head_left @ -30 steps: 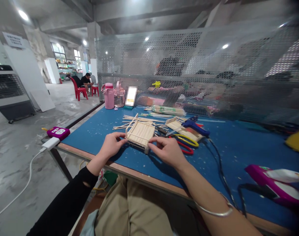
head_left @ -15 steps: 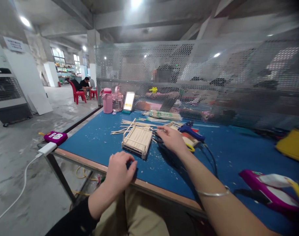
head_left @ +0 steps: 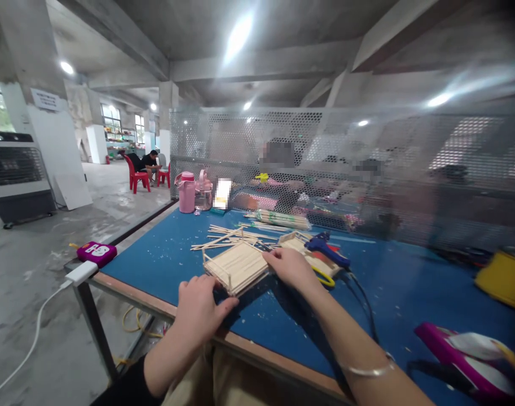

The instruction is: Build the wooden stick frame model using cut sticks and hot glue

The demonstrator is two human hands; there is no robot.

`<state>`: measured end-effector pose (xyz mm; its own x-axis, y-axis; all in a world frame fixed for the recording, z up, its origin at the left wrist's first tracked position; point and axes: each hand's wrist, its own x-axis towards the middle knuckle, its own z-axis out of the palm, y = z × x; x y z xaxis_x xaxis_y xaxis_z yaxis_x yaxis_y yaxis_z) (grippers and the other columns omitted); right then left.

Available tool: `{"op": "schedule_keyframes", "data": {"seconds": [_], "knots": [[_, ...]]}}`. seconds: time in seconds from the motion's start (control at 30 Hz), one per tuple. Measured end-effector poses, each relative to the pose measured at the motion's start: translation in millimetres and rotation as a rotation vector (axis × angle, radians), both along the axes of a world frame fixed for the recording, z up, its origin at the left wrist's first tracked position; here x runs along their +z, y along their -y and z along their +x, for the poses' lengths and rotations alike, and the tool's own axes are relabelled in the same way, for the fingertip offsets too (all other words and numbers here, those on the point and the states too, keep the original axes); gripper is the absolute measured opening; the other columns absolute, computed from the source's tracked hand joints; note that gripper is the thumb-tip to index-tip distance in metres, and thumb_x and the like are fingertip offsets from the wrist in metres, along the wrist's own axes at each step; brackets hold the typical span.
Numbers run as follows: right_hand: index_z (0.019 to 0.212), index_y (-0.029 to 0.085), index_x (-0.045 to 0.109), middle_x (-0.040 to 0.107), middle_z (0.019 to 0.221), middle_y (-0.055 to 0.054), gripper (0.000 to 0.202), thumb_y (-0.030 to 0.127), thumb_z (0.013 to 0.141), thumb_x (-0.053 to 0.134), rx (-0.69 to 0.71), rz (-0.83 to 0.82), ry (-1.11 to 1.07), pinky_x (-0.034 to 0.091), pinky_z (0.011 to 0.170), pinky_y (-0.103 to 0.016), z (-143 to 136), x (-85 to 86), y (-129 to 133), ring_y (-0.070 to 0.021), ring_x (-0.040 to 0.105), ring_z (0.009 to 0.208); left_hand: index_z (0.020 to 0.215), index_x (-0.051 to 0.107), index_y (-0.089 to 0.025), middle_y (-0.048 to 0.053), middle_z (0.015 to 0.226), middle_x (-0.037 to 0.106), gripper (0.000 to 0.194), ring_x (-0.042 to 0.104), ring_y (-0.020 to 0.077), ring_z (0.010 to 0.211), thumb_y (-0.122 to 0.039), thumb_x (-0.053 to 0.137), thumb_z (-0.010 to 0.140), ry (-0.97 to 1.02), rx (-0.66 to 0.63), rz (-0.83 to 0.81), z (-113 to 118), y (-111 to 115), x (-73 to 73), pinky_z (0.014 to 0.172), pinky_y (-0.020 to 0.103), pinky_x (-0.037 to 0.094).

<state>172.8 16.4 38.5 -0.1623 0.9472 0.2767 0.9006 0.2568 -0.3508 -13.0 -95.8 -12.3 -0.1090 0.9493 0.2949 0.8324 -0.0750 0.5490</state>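
A small tray built of pale wooden sticks (head_left: 236,265), with a slatted floor and low rails, sits turned at an angle before me on the blue tabletop. My left hand (head_left: 201,304) is closed at its front left corner, fingers curled against the side and thumb along the front; the fingertips are partly hidden. At the right corner, my right hand (head_left: 291,269) pinches the tray's edge between thumb and fingers. Loose wooden sticks (head_left: 223,231) lie scattered just behind it. Right of my right hand lie a blue glue gun (head_left: 327,251) and a yellow-handled tool (head_left: 325,276).
Another stick-built piece (head_left: 293,241) lies beside the glue gun. Bundled sticks (head_left: 282,220) are farther back, near a perforated metal screen (head_left: 240,135). A pink flask (head_left: 186,194) stands at the back left. Purple power sockets (head_left: 97,254) sit at the left edge.
My right hand has come down onto the tray's right corner, and my left hand has moved up to its front corner. The tray has turned on the table. The view has tilted upward.
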Motion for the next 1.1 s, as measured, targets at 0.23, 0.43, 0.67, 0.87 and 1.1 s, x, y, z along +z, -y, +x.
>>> {"op": "schedule_keyframes", "data": {"seconds": [0.23, 0.43, 0.67, 0.87, 1.1], "knots": [[0.058, 0.018, 0.057, 0.054, 0.050, 0.001, 0.031, 0.044, 0.072, 0.049, 0.093, -0.129, -0.437, 0.032, 0.045, -0.023, 7, -29.4, 53, -0.0124, 0.045, 0.046, 0.095, 0.065, -0.020, 0.006, 0.098, 0.068, 0.025, 0.058, 0.0226, 0.093, -0.019, 0.053, 0.073, 0.047, -0.083, -0.016, -33, -3, -1.6, 0.078, 0.031, 0.039], [0.061, 0.017, 0.064, 0.060, 0.053, -0.002, 0.029, 0.043, 0.069, 0.055, 0.124, -0.194, -0.404, 0.034, 0.046, -0.024, -6, -36.1, 75, -0.0135, 0.048, 0.048, 0.082, 0.066, -0.015, 0.004, 0.081, 0.070, 0.020, 0.059, 0.0175, 0.074, -0.015, 0.049, 0.072, 0.194, -0.277, 0.006, -62, -41, -4.5, 0.068, 0.026, 0.042], [0.066, 0.018, 0.065, 0.068, 0.068, -0.004, 0.030, 0.041, 0.075, 0.048, 0.235, -0.283, -0.448, 0.042, 0.058, -0.026, -19, -41.9, 83, -0.0178, 0.059, 0.063, 0.078, 0.068, -0.014, 0.000, 0.063, 0.066, 0.017, 0.060, 0.0169, 0.064, -0.014, 0.060, 0.063, 0.218, -0.309, 0.000, -72, -91, -1.4, 0.064, 0.026, 0.047], [0.078, 0.019, 0.058, 0.055, 0.058, 0.001, 0.020, 0.034, 0.072, 0.046, 0.160, -0.252, -0.741, 0.036, 0.047, -0.023, -11, -45.7, 78, -0.0123, 0.048, 0.051, 0.116, 0.054, -0.009, 0.016, 0.101, 0.063, 0.048, 0.058, 0.0227, 0.090, -0.005, 0.053, 0.068, 0.160, -0.043, 0.136, -63, -82, 2.1, 0.087, 0.038, 0.042], [0.080, 0.021, 0.052, 0.036, 0.055, 0.008, 0.017, 0.026, 0.065, 0.046, 0.202, -0.374, -1.029, 0.023, 0.040, -0.019, -9, -27.7, 76, -0.0068, 0.029, 0.044, 0.108, 0.060, -0.018, 0.009, 0.092, 0.065, 0.037, 0.059, 0.0210, 0.084, -0.039, 0.058, 0.078, 0.082, -0.168, 0.189, 6, -9, -11.8, 0.075, 0.031, 0.046]]}}
